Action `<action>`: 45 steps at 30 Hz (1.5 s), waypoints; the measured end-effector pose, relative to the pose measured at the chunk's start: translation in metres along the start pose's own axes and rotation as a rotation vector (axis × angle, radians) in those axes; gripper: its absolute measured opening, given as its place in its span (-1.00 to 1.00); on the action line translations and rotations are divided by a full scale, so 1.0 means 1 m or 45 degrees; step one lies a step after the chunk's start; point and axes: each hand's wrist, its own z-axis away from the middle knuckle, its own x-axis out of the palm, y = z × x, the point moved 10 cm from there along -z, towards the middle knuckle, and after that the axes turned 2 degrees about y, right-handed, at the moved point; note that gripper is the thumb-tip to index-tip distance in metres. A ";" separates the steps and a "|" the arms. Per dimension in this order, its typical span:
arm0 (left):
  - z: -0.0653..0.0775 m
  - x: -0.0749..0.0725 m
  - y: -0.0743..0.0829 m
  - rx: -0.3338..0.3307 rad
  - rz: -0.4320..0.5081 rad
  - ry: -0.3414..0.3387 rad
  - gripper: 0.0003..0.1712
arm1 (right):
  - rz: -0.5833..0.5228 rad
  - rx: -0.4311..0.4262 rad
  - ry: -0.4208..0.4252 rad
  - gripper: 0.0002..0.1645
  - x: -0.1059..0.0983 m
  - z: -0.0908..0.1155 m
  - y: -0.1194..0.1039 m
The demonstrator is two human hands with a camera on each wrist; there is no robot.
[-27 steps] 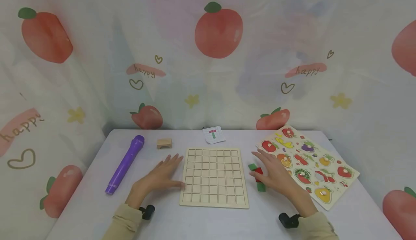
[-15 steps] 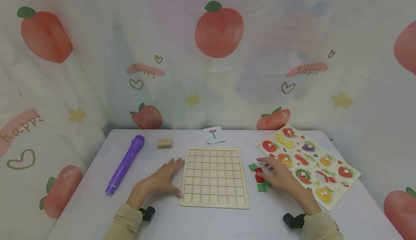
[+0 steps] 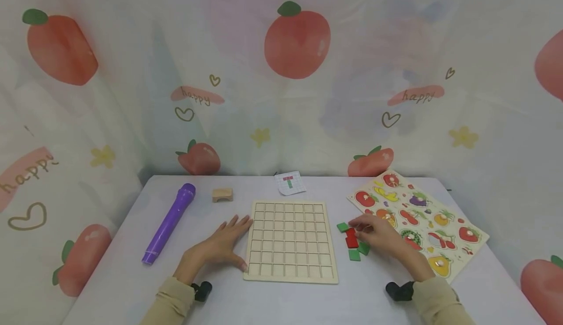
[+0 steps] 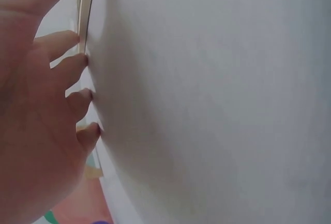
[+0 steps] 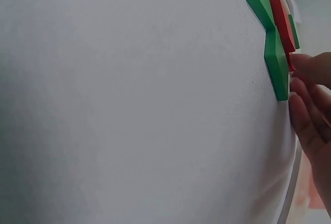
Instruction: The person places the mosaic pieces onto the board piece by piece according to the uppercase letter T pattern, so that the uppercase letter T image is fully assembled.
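Observation:
A light wooden grid board [image 3: 290, 241] lies flat on the white table. My left hand [image 3: 222, 247] is spread along its left side; the thumb touches the board's lower left edge and fingertips rest by its upper left edge. In the left wrist view that hand [image 4: 41, 110] shows fairly straight fingers. Right of the board is a small cluster of square tiles: red tiles [image 3: 352, 242] and green tiles [image 3: 354, 255]. My right hand [image 3: 378, 234] pinches the upper red tile between thumb and fingertips, partly covering it. In the right wrist view, green tiles [image 5: 277, 66] lie beside the fingers.
A fruit puzzle board [image 3: 420, 222] lies at the right, beneath the right forearm. A purple microphone-shaped stick [image 3: 169, 225] lies at the left, with a wooden arch block [image 3: 222, 194] nearby. Behind the grid board lies a paper card [image 3: 290, 183] with a red and green T pattern.
My right hand has drawn back slightly, then its fingers have come together at a red tile, uncovering more tiles. My left thumb has slid down to the board's lower left corner.

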 end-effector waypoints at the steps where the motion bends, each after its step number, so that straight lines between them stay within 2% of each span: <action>1: 0.000 0.000 0.001 -0.001 -0.003 -0.002 0.46 | 0.002 -0.007 -0.007 -0.67 0.000 0.000 -0.001; 7: -0.001 0.000 0.002 -0.013 -0.005 -0.029 0.47 | 0.011 -0.018 -0.040 -0.66 0.001 0.000 -0.005; 15: -0.007 0.006 -0.001 0.019 0.011 -0.038 0.48 | 0.012 0.042 -0.033 -0.71 0.005 -0.001 0.003; 26: -0.007 0.002 0.002 -0.054 0.030 -0.037 0.42 | -0.071 0.109 -0.026 -0.77 0.005 -0.002 0.003; 31: -0.007 -0.002 0.005 -0.065 0.066 -0.008 0.41 | -0.117 0.134 -0.003 -0.81 0.002 -0.004 -0.001; 45: -0.008 -0.002 0.006 -0.111 0.104 -0.010 0.39 | -0.441 0.119 -0.036 -0.71 0.024 -0.039 -0.028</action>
